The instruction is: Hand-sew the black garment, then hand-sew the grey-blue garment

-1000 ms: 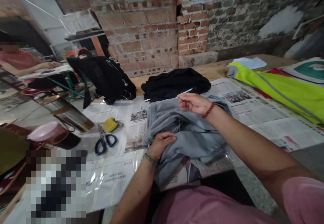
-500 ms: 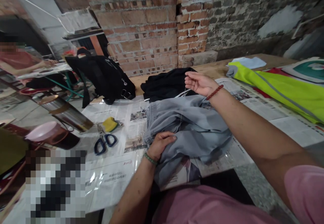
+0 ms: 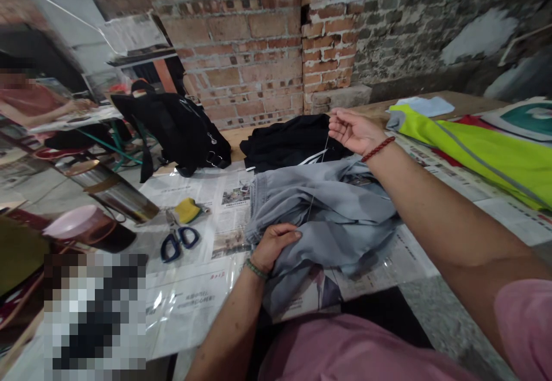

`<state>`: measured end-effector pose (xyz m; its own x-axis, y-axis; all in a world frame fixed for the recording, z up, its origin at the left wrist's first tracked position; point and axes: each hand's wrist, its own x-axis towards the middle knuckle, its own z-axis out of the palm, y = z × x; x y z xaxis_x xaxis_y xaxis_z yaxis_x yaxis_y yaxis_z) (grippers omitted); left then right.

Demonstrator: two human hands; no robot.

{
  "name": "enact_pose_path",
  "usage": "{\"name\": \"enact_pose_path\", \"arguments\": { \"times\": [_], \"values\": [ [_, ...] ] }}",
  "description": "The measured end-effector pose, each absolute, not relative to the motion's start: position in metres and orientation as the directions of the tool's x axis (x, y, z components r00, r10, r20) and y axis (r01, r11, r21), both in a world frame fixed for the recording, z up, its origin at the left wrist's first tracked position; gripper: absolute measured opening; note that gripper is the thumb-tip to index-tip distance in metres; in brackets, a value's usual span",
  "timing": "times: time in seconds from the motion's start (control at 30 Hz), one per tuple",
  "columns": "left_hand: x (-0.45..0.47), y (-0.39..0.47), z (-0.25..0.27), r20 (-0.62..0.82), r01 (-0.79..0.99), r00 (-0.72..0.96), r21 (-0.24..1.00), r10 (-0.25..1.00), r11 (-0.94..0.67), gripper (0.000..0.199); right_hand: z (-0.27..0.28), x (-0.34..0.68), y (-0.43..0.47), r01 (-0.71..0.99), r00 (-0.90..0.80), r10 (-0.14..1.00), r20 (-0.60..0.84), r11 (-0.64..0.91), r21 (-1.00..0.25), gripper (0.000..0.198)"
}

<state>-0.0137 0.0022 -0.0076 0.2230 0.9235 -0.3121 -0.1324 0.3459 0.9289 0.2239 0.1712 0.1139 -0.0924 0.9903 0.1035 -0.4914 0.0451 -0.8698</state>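
Grey trousers point(image 3: 340, 197) with a gathered waistband lie rumpled in front of me on newspaper. My left hand point(image 3: 276, 244) pinches a fold of the grey cloth, thumb on top. Raised above the far side of the trousers is my right hand point(image 3: 351, 128), its fingers closed in a pinch. A thin thread point(image 3: 325, 145) runs taut from those fingertips down to the cloth near my left thumb. Whether a needle is also in the right fingers, I cannot tell. Black clothing with white stripes point(image 3: 288, 142) lies just behind the trousers.
Scissors point(image 3: 179, 240) with blue handles and a yellow object point(image 3: 187, 211) lie to the left. A steel flask point(image 3: 116, 191), a dark mug point(image 3: 92, 229) and a black bag point(image 3: 176, 131) stand beyond. At right are a neon-yellow garment point(image 3: 483, 154) and an iron point(image 3: 521, 118). Another person point(image 3: 32, 102) sits far left.
My right hand has moved a little up and to the right, drawing the thread further from the trousers. My left hand has stayed on the cloth.
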Motion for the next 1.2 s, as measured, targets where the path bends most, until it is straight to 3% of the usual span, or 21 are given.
{"name": "enact_pose_path", "arguments": {
  "times": [0.5, 0.6, 0.7, 0.8, 0.9, 0.97, 1.2],
  "values": [
    [-0.014, 0.002, -0.009, -0.346, -0.107, 0.263, 0.917, 0.9, 0.384, 0.022, 0.107, 0.22, 0.172, -0.457, 0.029, 0.986, 0.165, 0.16, -0.875, 0.017],
    [-0.014, 0.002, -0.009, -0.331, -0.116, 0.238, 0.924, 0.913, 0.365, 0.024, 0.092, 0.207, 0.158, -0.304, -0.095, 0.977, 0.192, 0.155, -0.94, 0.015],
    [-0.014, 0.001, -0.006, -0.305, -0.114, 0.199, 0.937, 0.931, 0.331, 0.023, 0.065, 0.189, 0.132, 0.031, -0.301, 0.936, 0.181, 0.2, -0.979, 0.013],
    [-0.014, 0.001, -0.003, -0.272, -0.1, 0.153, 0.952, 0.95, 0.289, 0.02, 0.04, 0.174, 0.106, 0.327, -0.535, 0.829, 0.162, 0.38, -0.865, 0.018],
    [-0.014, 0.001, -0.003, -0.239, -0.101, 0.135, 0.962, 0.962, 0.253, 0.018, 0.022, 0.17, 0.088, 0.368, -0.727, 0.65, 0.221, 0.64, -0.674, 0.023],
    [-0.015, 0.001, -0.003, -0.239, -0.094, 0.129, 0.963, 0.962, 0.252, 0.018, 0.015, 0.172, 0.082, 0.354, -0.79, 0.574, 0.216, 0.714, -0.604, 0.027],
    [-0.013, 0.002, -0.003, -0.243, -0.075, 0.125, 0.964, 0.962, 0.253, 0.021, 0.013, 0.18, 0.072, 0.281, -0.83, 0.524, 0.191, 0.688, -0.669, 0.024]
  ]
}}
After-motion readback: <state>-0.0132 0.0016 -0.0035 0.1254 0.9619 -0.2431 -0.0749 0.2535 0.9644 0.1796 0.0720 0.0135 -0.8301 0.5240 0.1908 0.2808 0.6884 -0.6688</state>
